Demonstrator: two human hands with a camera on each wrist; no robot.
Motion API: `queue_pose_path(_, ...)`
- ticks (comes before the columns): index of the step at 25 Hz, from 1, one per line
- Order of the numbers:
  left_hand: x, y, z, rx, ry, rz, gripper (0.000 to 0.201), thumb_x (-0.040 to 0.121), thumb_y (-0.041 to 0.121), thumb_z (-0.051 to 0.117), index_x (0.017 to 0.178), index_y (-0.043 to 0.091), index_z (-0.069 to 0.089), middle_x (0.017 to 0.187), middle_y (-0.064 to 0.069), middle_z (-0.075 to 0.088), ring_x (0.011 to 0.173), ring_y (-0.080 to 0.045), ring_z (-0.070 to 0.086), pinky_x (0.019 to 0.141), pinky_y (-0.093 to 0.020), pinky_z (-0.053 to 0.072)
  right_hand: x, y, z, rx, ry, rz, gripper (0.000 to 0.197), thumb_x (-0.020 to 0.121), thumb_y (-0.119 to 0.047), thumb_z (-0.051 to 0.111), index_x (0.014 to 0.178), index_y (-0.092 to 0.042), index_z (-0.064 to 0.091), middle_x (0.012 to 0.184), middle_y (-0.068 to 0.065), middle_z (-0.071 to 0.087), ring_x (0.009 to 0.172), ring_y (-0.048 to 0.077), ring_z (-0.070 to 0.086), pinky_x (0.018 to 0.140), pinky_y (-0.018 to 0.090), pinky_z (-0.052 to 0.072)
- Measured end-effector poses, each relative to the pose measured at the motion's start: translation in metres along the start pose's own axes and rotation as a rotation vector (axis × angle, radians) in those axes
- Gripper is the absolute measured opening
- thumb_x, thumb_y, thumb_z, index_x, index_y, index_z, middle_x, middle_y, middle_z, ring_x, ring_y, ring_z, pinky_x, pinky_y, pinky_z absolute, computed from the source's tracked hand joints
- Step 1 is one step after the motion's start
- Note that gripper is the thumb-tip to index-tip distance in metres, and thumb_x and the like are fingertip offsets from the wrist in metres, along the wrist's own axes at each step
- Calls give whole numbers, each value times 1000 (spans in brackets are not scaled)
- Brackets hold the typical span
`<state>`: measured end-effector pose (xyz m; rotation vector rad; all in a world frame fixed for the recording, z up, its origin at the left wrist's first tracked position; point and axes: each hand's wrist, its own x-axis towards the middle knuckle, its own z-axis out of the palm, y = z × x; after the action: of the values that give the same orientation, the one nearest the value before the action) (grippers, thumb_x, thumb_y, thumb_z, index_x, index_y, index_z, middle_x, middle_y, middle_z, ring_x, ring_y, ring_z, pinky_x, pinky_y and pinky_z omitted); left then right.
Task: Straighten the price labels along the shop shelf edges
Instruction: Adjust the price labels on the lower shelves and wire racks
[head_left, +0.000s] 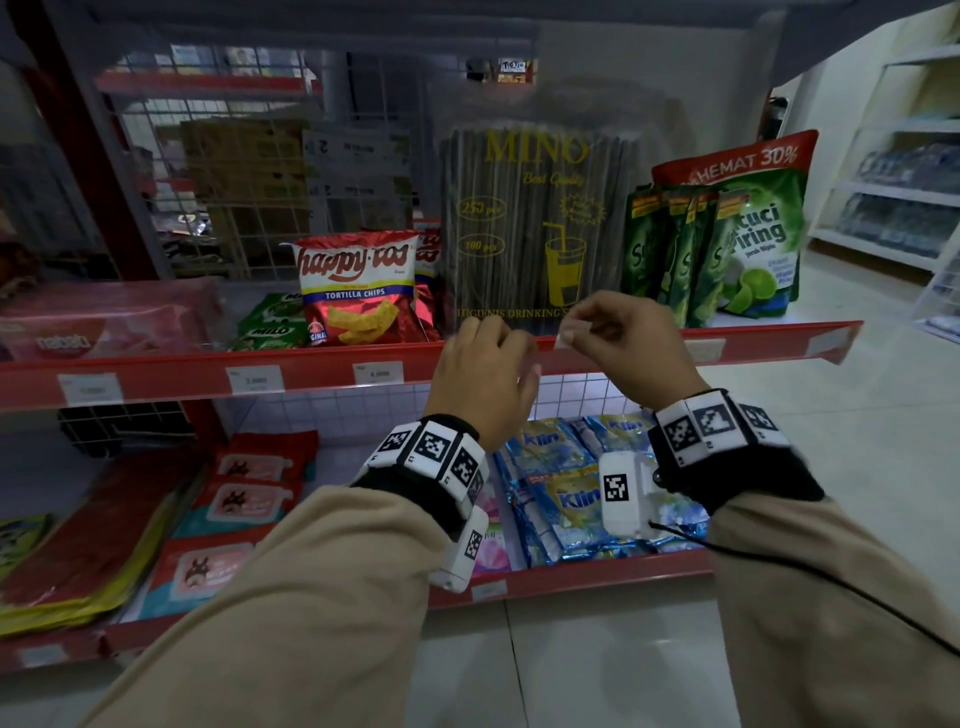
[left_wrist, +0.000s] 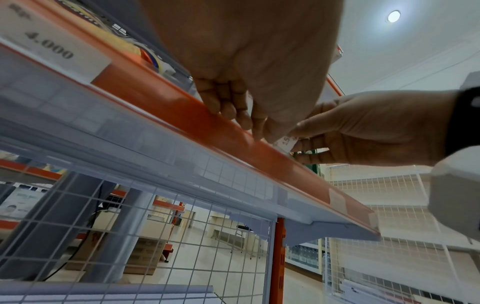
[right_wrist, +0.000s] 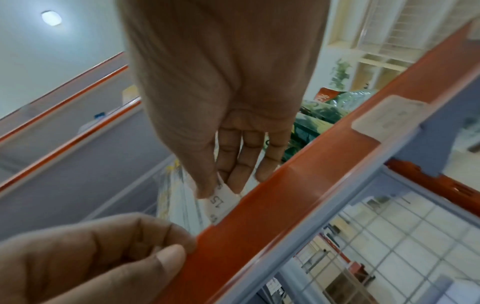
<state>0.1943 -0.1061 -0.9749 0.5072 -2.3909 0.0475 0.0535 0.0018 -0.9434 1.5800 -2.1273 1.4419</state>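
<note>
A red shelf edge strip (head_left: 311, 371) runs across the middle shelf, seen orange (left_wrist: 155, 102) from below. My right hand (head_left: 571, 327) pinches a small white price label (head_left: 563, 339) between thumb and fingers just above the strip; the right wrist view shows the label (right_wrist: 221, 202) printed "15", its lower end at the strip's top edge (right_wrist: 285, 205). My left hand (head_left: 493, 338) is just to the left, its curled fingers (left_wrist: 228, 111) and thumb (right_wrist: 168, 257) holding the strip's top lip. Other labels (head_left: 377, 372) (head_left: 255, 378) sit flat in the strip.
Behind the hands stand a drinking-straw pack (head_left: 535, 223), a tortilla chips bag (head_left: 358, 291) and green dish-soap pouches (head_left: 727, 249). Another label (head_left: 705, 349) sits in the strip to the right. The lower shelf holds blue detergent sachets (head_left: 561, 499) and wipes packs (head_left: 244, 504).
</note>
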Motion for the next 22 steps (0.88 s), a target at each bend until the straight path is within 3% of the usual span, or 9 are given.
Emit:
queue_pose_path(2, 0, 0, 1, -52, 29, -18, 34, 95, 39, 47, 114, 14, 61, 101, -6, 54, 98, -24, 45, 84, -35, 38, -5, -1, 2, 223, 33, 84, 6, 84, -6, 69, 88, -9, 67, 83, 4, 70, 79, 13, 66, 74, 24, 54)
queue_pose_path(5, 0, 1, 4, -119, 86, -49, 36, 97, 40, 45, 112, 12, 61, 99, -7, 56, 94, -25, 46, 82, -37, 39, -14, -4, 11, 514, 14, 177, 17, 83, 1, 68, 98, 6, 63, 91, 17, 69, 81, 18, 67, 78, 29, 57)
queue_pose_path(7, 1, 0, 5, -149, 101, -57, 29, 98, 35, 47, 106, 10, 61, 97, -8, 56, 92, -26, 46, 81, -39, 40, -18, -6, 16, 609, 8, 202, 20, 82, 3, 68, 100, 7, 61, 93, 20, 67, 82, 20, 67, 79, 31, 58)
queue_pose_path(9, 2, -1, 5, -168, 104, -62, 22, 97, 29, 49, 100, 10, 60, 96, -8, 56, 91, -26, 45, 80, -38, 39, -18, -6, 19, 532, 9, 174, 19, 82, 1, 69, 101, 0, 62, 90, 13, 69, 80, 15, 67, 76, 27, 57)
queue_pose_path(12, 2, -1, 4, -150, 93, -62, 21, 97, 28, 50, 100, 11, 61, 96, -7, 55, 91, -25, 45, 80, -37, 40, -15, -4, 15, 143, -17, 49, 18, 87, -10, 65, 105, -14, 67, 85, 3, 69, 74, 6, 65, 70, 18, 53)
queue_pose_path(15, 1, 2, 3, -132, 80, -56, 22, 94, 31, 52, 106, 14, 59, 98, -5, 56, 94, -24, 46, 83, -38, 40, -10, -1, 8, -63, 18, -32, 12, 89, -13, 63, 96, -20, 69, 83, -7, 67, 74, -5, 59, 70, 11, 48)
queue_pose_path(19, 0, 4, 3, -183, 80, -74, 26, 91, 28, 57, 112, 14, 56, 99, -3, 57, 96, -23, 46, 88, -41, 40, -3, 6, 1, -138, 114, -43, 8, 89, -15, 61, 90, -22, 65, 87, -4, 66, 89, 17, 58, 80, 39, 50)
queue_pose_path(22, 2, 7, 4, -148, 55, -100, 32, 91, 33, 55, 120, 19, 54, 102, -2, 53, 100, -23, 44, 90, -39, 38, -1, 10, 1, -187, 62, -63, 7, 89, -14, 61, 93, -18, 66, 92, 3, 64, 92, 24, 57, 82, 46, 48)
